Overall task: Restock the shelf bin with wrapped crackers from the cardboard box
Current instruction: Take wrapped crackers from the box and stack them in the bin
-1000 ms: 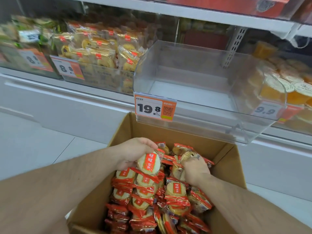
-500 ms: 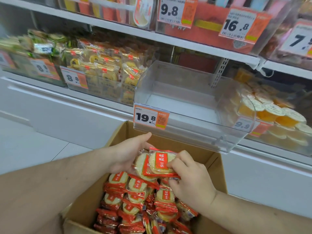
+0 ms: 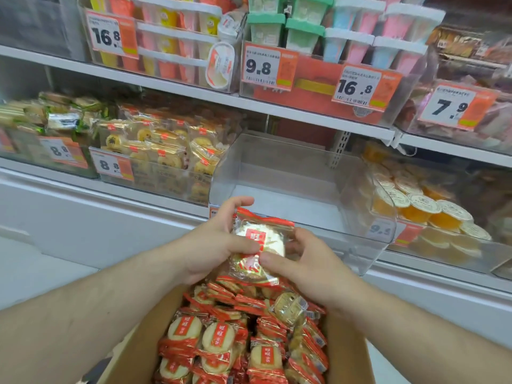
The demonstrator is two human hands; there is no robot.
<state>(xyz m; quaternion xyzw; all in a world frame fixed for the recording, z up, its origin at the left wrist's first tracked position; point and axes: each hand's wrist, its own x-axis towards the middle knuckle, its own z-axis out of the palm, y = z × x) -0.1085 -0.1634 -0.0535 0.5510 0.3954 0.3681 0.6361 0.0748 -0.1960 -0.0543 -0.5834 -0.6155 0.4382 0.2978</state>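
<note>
Both hands grip a small stack of wrapped crackers (image 3: 259,245), left hand (image 3: 219,242) and right hand (image 3: 310,268) with fingers curled round it, just above the cardboard box (image 3: 346,353), before the clear shelf bin (image 3: 360,217).

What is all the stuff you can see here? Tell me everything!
held cracker packs: a small bunch, red and clear wrap, between both hands above the box
cardboard box: one, brown, bottom middle, full of cracker packs
shelf bin: one, clear, empty, straight ahead
pastry bin: one, yellow packs, left of the empty bin
jelly cups: many, orange, right bin
tall tubs: many, green, blue, pink, top shelf
price tags: several, white and orange, on bin fronts
left hand: grips the packs' left side
right hand: grips the packs' right side
</note>
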